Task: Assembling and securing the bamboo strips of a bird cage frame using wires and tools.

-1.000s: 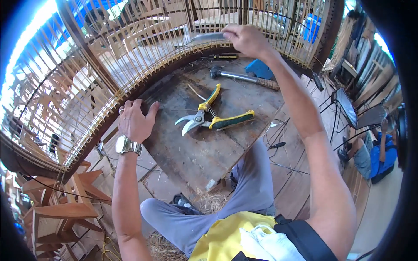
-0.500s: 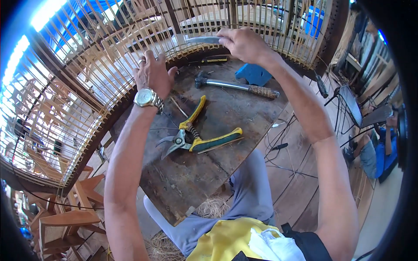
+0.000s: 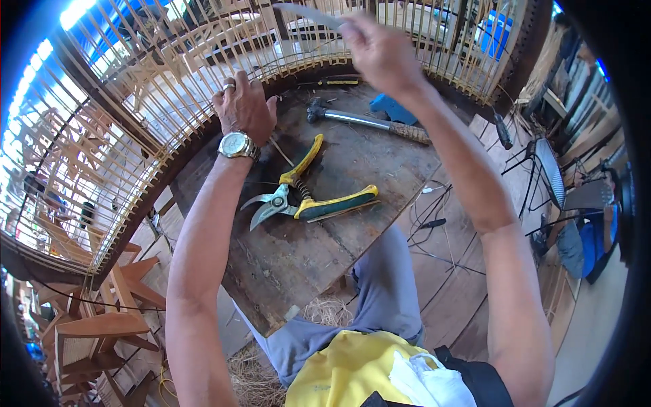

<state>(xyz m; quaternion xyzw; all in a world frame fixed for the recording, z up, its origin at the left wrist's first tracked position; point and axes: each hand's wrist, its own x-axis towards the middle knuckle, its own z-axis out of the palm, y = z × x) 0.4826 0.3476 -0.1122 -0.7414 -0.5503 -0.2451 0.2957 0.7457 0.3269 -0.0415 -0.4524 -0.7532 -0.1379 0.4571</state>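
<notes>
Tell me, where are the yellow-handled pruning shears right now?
The yellow-handled pruning shears lie open mid-frame on the dark wooden board, below the left hand and in front of the metal hammer.

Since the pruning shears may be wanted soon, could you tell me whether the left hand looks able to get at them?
Probably yes. The left hand rests at the cage bars just above the pruning shears, which lie open on the wooden board with nothing over them.

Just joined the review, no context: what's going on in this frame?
A person sits at a worn wooden board inside a big round bamboo cage frame. The right hand holds a thin knife blade raised against the bars; the left hand rests by the frame's rim. Yellow-handled pruning shears and a hammer lie untouched on the board.
</notes>
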